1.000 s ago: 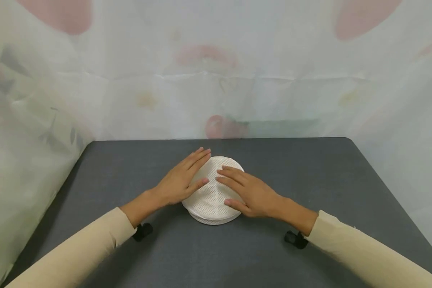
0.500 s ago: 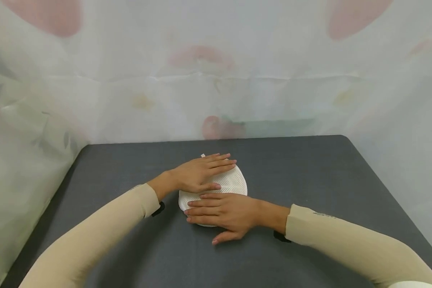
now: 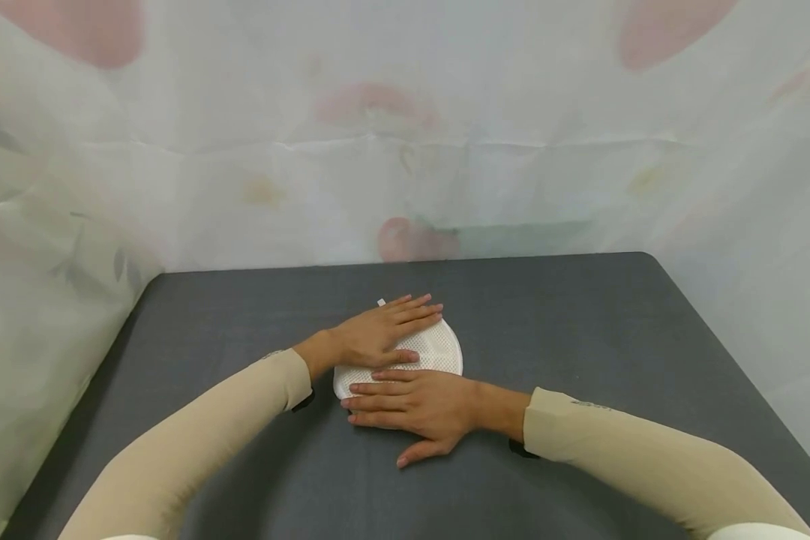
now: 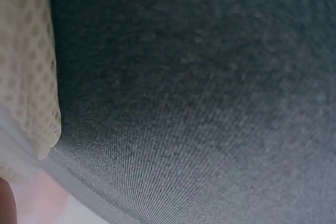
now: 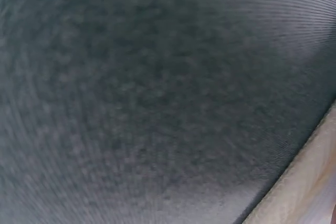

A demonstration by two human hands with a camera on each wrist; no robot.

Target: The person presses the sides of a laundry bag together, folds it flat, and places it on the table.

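Dark grey fabric-topped table [image 3: 580, 352] fills the lower half of the head view. Pale translucent sheeting with faint pink and green blotches [image 3: 405, 135] hangs behind it at 12 o'clock and along both sides.

Two forearms in beige sleeves come in from 7 and 5 o'clock and meet near the table's middle.

White perforated mesh pad, round-edged and flat [image 3: 432, 351], lies on the table just left of centre, mostly covered by both hands. A small white tab shows at its far rim, about 11 o'clock from the pad's centre.

Left hand [image 3: 378, 336] lies palm down across the far half of the pad, fingers [image 3: 418, 311] straight and together, pointing toward 2 o'clock, pressing flat; nothing gripped.

Right hand [image 3: 421, 401] lies palm down over the near edge of the pad, fingers [image 3: 371, 390] straight and pointing toward 9 o'clock, thumb splayed onto the table at 6 o'clock; flat contact, no grasp.

The two hands lie just beside each other, the left at 12 o'clock of the right.

Left wrist view: grey table weave up close, with a strip of the mesh pad [image 4: 26, 77] at 9 o'clock. Right wrist view: blurred grey table weave [image 5: 157, 98] only; hand not visible.
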